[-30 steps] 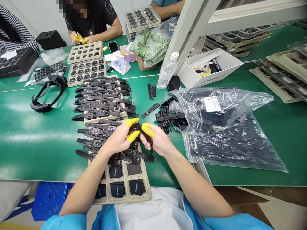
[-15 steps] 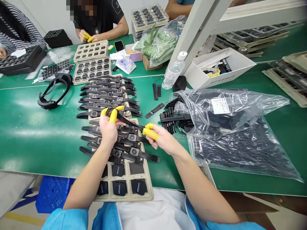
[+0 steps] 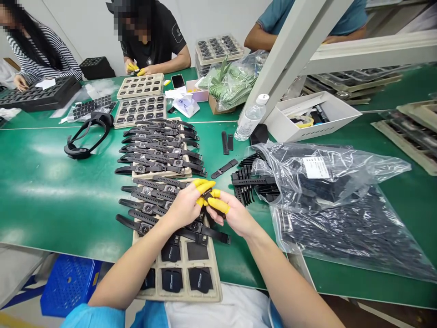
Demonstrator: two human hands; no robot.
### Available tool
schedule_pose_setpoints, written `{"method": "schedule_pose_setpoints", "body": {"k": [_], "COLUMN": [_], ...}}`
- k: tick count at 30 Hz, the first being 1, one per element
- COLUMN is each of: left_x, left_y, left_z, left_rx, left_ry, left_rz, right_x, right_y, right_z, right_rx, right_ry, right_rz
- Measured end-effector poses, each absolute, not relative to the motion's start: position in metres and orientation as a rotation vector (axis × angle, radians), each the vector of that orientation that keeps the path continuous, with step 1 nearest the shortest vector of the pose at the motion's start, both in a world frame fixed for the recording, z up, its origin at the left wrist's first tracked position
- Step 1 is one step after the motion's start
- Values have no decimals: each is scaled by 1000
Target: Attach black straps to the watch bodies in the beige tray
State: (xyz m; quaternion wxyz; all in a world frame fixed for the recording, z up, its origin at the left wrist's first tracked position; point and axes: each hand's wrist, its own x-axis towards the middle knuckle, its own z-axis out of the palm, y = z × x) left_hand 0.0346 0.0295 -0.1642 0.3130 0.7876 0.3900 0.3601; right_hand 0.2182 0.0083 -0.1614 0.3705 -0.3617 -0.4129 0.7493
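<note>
Both of my hands, with yellow finger covers on several fingers, meet over the right side of the near tray (image 3: 218, 291). My left hand (image 3: 186, 205) is closed on a black smartwatch strap (image 3: 207, 196) from the left. From the right, my right hand (image 3: 230, 212) pinches the same strap, and part of it hangs below the fingers. Fingers hide most of the watch. Under my hands, strapped smartwatches (image 3: 146, 208) lie across the tray with their backs up. The tray's front pockets hold black watch pieces with covers (image 3: 171, 279).
Another tray of watches (image 3: 155, 155) lies beyond. Loose straps (image 3: 224, 168) and a plastic bag of black straps (image 3: 344, 223) are to the right. Behind them stand a water bottle (image 3: 251, 119), a white box (image 3: 314, 120) and a slanted post (image 3: 290, 54). Co-workers sit across the table.
My left hand has moved right and slightly down to meet my right hand. The strap, stretched between the hands before, is now bunched between the fingers. The camera view has shifted a little.
</note>
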Motion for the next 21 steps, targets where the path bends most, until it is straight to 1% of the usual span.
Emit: {"method": "schedule_pose_setpoints", "body": {"k": [2,6,13,17,21], "left_x": [32,28,27,27,27], "left_y": [29,30,32,32,32], "left_z": [-166,-164,-158,-161,-162], "left_rx": [2215,2279,2100,2255,2309], "left_ry": [989,980,1068,952,914], "left_rz": [901,893,1115,1014,939], "right_x": [217,214,208,208,207], "right_y": [7,7,7,6,6], "right_z": [-163,-158,-153,-161,-164], "right_rx": [-912,-903,-845,-803,-822], "right_ry": [-1058,-973,-777,-922,-898], "right_rz": [1956,1943,1924,1939,1929]}}
